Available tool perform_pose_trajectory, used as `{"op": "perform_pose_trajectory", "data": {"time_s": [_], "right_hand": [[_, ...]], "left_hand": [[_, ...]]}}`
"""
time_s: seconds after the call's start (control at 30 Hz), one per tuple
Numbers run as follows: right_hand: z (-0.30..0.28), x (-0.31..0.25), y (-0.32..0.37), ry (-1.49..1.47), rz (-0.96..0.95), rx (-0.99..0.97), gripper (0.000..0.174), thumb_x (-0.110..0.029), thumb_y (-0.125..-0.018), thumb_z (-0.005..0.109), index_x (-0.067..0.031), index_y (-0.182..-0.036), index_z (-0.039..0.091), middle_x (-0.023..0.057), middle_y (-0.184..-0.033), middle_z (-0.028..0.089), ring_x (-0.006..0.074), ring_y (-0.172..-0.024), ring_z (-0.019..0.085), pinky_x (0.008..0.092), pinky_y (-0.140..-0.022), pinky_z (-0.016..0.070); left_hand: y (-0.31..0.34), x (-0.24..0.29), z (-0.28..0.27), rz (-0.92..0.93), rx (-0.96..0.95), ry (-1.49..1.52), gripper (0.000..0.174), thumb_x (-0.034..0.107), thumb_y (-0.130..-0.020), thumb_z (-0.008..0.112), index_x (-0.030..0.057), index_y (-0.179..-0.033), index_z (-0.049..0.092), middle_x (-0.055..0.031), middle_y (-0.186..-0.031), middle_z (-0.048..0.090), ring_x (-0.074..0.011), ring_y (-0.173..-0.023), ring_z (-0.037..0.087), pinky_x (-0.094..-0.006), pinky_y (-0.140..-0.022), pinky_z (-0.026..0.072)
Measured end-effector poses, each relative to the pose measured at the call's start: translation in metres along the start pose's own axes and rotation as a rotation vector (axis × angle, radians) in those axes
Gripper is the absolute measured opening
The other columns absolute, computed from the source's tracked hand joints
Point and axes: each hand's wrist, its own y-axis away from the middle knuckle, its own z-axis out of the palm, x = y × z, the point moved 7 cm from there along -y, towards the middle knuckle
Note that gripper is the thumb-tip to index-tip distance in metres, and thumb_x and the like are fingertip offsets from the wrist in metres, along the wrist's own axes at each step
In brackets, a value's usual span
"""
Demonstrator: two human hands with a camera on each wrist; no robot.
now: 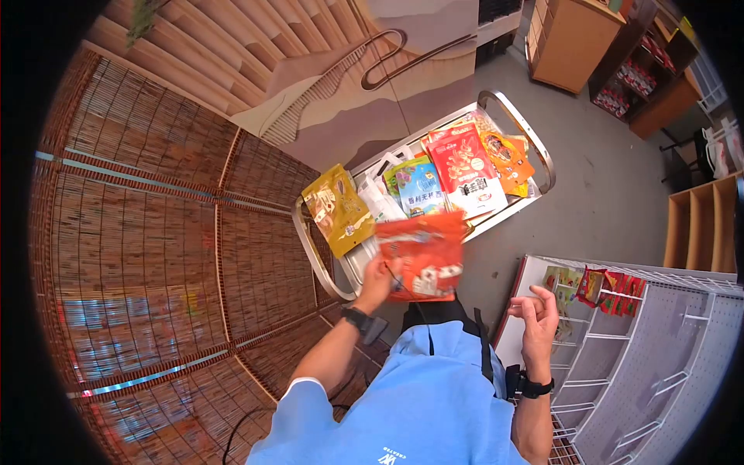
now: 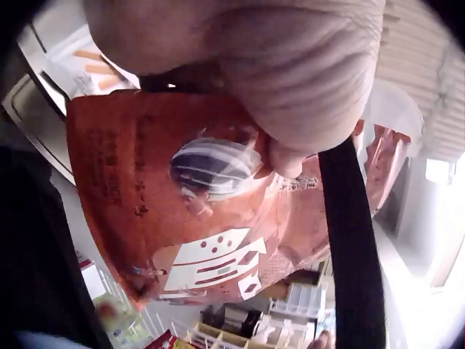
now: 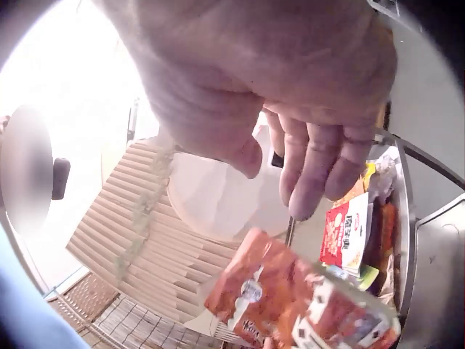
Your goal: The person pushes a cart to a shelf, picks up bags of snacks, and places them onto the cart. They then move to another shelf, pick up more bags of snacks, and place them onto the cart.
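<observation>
A red-orange snack bag [image 1: 428,256] with white printing hangs over the near side of the white cart [image 1: 488,225]. My left hand [image 1: 378,284] grips its left edge, and in the left wrist view the thumb side presses against the bag [image 2: 123,189]. The right hand [image 1: 536,322] is raised at the right, fingers loosely bent, nothing in them. In the right wrist view that hand [image 3: 283,109] hangs above the bag [image 3: 272,291], apart from it. On the cart lie a gold bag [image 1: 338,208], a blue-green bag [image 1: 421,186], a large red-and-white bag [image 1: 465,167] and an orange bag [image 1: 508,159].
A woven bamboo screen [image 1: 147,248] stands along the left. At the right is a white wire rack [image 1: 620,341] with red packets [image 1: 624,291] hanging from its hooks. Wooden shelves [image 1: 701,229] and a wooden cabinet [image 1: 573,43] stand farther off across the grey floor [image 1: 597,194].
</observation>
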Motion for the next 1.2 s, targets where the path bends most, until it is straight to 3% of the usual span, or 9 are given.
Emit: {"op": "perform_pose_trajectory", "data": {"time_s": [0.03, 0.07, 0.1, 0.23, 0.3, 0.43, 0.63, 0.87, 1.2], "right_hand": [[-0.007, 0.006, 0.001, -0.001, 0.001, 0.004, 0.032, -0.015, -0.103, 0.059, -0.0011, -0.129, 0.049, 0.0128, -0.098, 0.072, 0.0153, -0.082, 0.069, 0.0306, -0.078, 0.0563], [-0.014, 0.015, 0.003, 0.006, 0.044, 0.014, 0.029, -0.014, -0.103, 0.06, 0.0, -0.126, 0.051, 0.0128, -0.099, 0.072, 0.0156, -0.082, 0.069, 0.0296, -0.078, 0.0562], [-0.019, 0.023, 0.005, 0.013, 0.087, 0.023, 0.027, -0.013, -0.102, 0.061, 0.0011, -0.123, 0.053, 0.0128, -0.099, 0.071, 0.0158, -0.083, 0.068, 0.0285, -0.079, 0.0561], [-0.03, 0.045, 0.012, 0.043, 0.16, 0.042, 0.022, -0.011, -0.102, 0.06, 0.0016, -0.119, 0.055, 0.0127, -0.098, 0.072, 0.0152, -0.082, 0.068, 0.0282, -0.078, 0.0564], [-0.033, 0.06, 0.012, 0.044, 0.183, 0.051, 0.022, -0.01, -0.101, 0.06, 0.0026, -0.118, 0.056, 0.0125, -0.097, 0.072, 0.0146, -0.081, 0.068, 0.0276, -0.078, 0.0562], [-0.034, 0.073, 0.014, 0.064, 0.192, 0.051, 0.022, -0.01, -0.1, 0.061, 0.0037, -0.117, 0.056, 0.012, -0.097, 0.072, 0.0145, -0.081, 0.068, 0.0272, -0.077, 0.0559], [-0.05, 0.101, 0.019, -0.003, 0.221, 0.101, 0.021, -0.01, -0.098, 0.064, 0.0011, -0.115, 0.059, 0.0105, -0.098, 0.072, 0.0138, -0.083, 0.068, 0.0274, -0.076, 0.0556], [-0.119, 0.181, 0.042, -0.095, 0.374, 0.343, 0.02, -0.014, -0.099, 0.063, -0.0002, -0.114, 0.059, 0.0108, -0.097, 0.071, 0.0156, -0.082, 0.069, 0.0286, -0.074, 0.0565], [-0.195, 0.278, 0.124, -0.372, 0.541, 0.798, 0.021, -0.023, -0.099, 0.063, -0.0071, -0.113, 0.062, 0.0079, -0.096, 0.071, 0.0155, -0.077, 0.067, 0.0302, -0.067, 0.0531]], "left_hand": [[-0.003, -0.008, -0.029, 0.092, 0.129, 0.003, 0.042, 0.028, -0.101, 0.065, 0.0039, -0.135, 0.055, -0.0043, -0.113, 0.068, -0.0112, -0.097, 0.064, -0.0291, -0.084, 0.0543], [0.007, -0.011, -0.053, -0.257, 0.211, 0.039, 0.042, 0.035, -0.101, 0.065, 0.0059, -0.13, 0.057, -0.0028, -0.103, 0.067, -0.0089, -0.079, 0.063, -0.0256, -0.063, 0.0534], [0.003, -0.004, -0.072, -0.118, 0.329, 0.097, 0.043, 0.039, -0.1, 0.065, 0.0068, -0.127, 0.057, -0.0022, -0.094, 0.065, -0.0074, -0.065, 0.059, -0.0231, -0.048, 0.0468], [0.0, -0.017, -0.144, -0.086, 0.642, -0.19, 0.062, 0.043, -0.096, 0.068, -0.004, -0.133, 0.051, -0.0187, -0.119, 0.062, -0.027, -0.104, 0.065, -0.0415, -0.087, 0.0551], [0.003, 0.018, -0.133, 0.26, 0.774, -1.057, 0.072, 0.04, -0.092, 0.069, -0.0057, -0.142, 0.045, -0.0269, -0.137, 0.053, -0.0393, -0.131, 0.05, -0.0493, -0.112, 0.0373], [-0.035, -0.067, -0.104, -0.009, 0.158, -0.984, 0.071, 0.033, -0.089, 0.068, 0.0003, -0.147, 0.044, -0.0299, -0.148, 0.044, -0.0433, -0.14, 0.04, -0.0472, -0.118, 0.0302], [-0.041, -0.05, -0.08, 0.175, 0.329, -1.109, 0.051, 0.023, -0.081, 0.075, -0.0036, -0.123, 0.062, -0.0232, -0.118, 0.066, -0.0396, -0.116, 0.059, -0.0468, -0.102, 0.0455], [-0.051, -0.087, -0.112, 0.188, 0.113, -1.16, 0.068, 0.03, -0.095, 0.062, -0.0085, -0.147, 0.041, -0.0313, -0.149, 0.045, -0.0442, -0.14, 0.041, -0.0474, -0.117, 0.0308], [-0.058, -0.084, -0.097, 0.047, 0.126, -0.782, 0.067, 0.018, -0.097, 0.058, -0.0132, -0.149, 0.03, -0.0301, -0.153, 0.037, -0.0421, -0.14, 0.04, -0.0446, -0.118, 0.0295]]}}
